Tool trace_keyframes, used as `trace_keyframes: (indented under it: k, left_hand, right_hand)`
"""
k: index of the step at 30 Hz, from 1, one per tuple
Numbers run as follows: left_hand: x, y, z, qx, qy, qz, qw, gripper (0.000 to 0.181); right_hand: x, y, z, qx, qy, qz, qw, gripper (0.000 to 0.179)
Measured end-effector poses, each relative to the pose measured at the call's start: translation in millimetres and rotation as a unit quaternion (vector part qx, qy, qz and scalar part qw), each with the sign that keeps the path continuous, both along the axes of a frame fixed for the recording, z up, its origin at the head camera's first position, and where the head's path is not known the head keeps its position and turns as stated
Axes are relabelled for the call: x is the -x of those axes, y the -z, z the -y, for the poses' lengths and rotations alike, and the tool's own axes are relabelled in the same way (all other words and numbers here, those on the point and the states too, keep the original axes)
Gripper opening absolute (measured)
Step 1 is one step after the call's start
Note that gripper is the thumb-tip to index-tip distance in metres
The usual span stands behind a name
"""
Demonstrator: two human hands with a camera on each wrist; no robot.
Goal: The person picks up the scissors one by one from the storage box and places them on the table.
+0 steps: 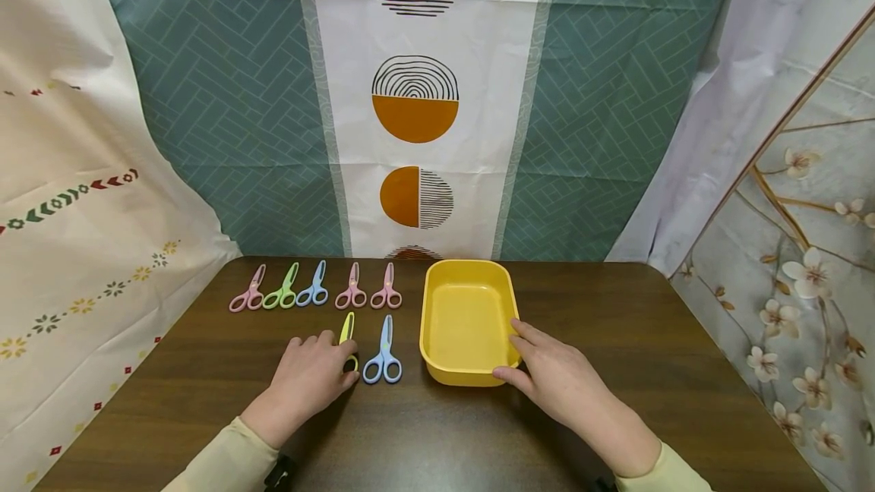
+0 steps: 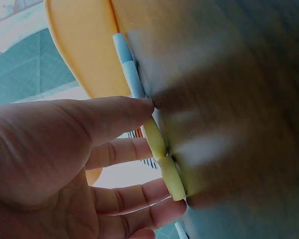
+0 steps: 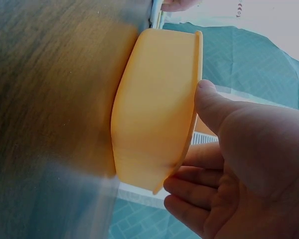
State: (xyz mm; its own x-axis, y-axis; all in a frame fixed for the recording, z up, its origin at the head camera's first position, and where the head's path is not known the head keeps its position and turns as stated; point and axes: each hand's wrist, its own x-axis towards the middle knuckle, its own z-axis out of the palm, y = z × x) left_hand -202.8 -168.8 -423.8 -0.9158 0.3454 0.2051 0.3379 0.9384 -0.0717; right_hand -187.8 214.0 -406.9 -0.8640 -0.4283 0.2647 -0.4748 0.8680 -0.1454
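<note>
My left hand is down at the table, thumb and fingers about the handles of yellow-green scissors, pinching them. Its fingers partly hide the handles; in the left wrist view the yellow handle loops show edge-on between thumb and fingertips. Just right of these lie light blue scissors, blades pointing away. My right hand rests at the near right corner of a yellow plastic box, thumb on the near rim and loosely extended fingers on the right rim. The box's inside floor is bare.
Along the back left of the wooden table lies a row of scissors: pink, green, blue, then two more pink pairs. A patterned curtain hangs behind the table's far edge.
</note>
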Motion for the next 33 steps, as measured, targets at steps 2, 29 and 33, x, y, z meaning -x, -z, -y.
trace_keyframes:
  k: [2, 29, 33]
  left_hand:
    - [0.1, 0.1, -0.5, 0.000, -0.001, 0.003, 1.0000, 0.032]
    - [2.8, -11.9, -2.3, -0.027, 0.016, -0.081, 0.9962, 0.041]
    - [3.9, -12.8, -2.9, -0.029, 0.022, -0.091, 0.9952, 0.046]
  right_hand:
    - [0.0, 0.3, -1, 0.001, -0.003, 0.001, 1.0000, 0.069]
    - [-5.8, -0.3, -28, 0.040, 0.008, -0.023, 0.9989, 0.084]
    - [-5.3, -0.1, -27, 0.035, 0.009, -0.029, 0.9989, 0.084]
